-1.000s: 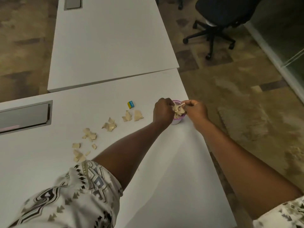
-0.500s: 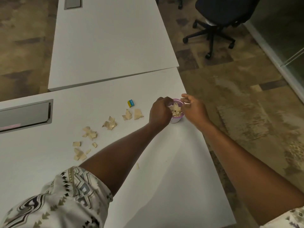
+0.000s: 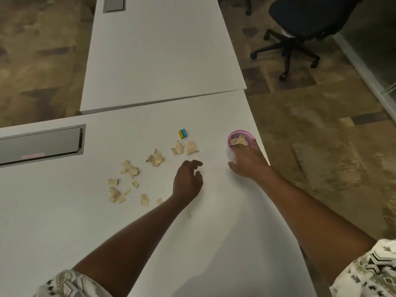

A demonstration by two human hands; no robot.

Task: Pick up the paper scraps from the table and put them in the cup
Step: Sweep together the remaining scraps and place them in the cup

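Note:
A small cup with a pink rim (image 3: 238, 133) stands near the right edge of the white table (image 3: 225, 221), with tan scraps showing inside it. My right hand (image 3: 248, 160) is wrapped around the cup's near side. My left hand (image 3: 188, 179) hovers over the table to the left of the cup, fingers loosely curled and apart, holding nothing. Tan paper scraps (image 3: 155, 159) lie scattered in small clusters leftward, the nearest pair (image 3: 185, 148) just beyond my left fingertips, others (image 3: 116, 195) nearer the front.
A small blue and yellow block (image 3: 183, 133) lies beyond the scraps. A grey cable tray (image 3: 40, 144) is set into the table at left. A second white table (image 3: 158, 50) abuts behind. A black office chair (image 3: 300, 24) stands on the carpet at right.
My left hand has left the cup and moved down-left toward the scraps, now empty. My right hand has shifted from the rim to gripping the cup's side.

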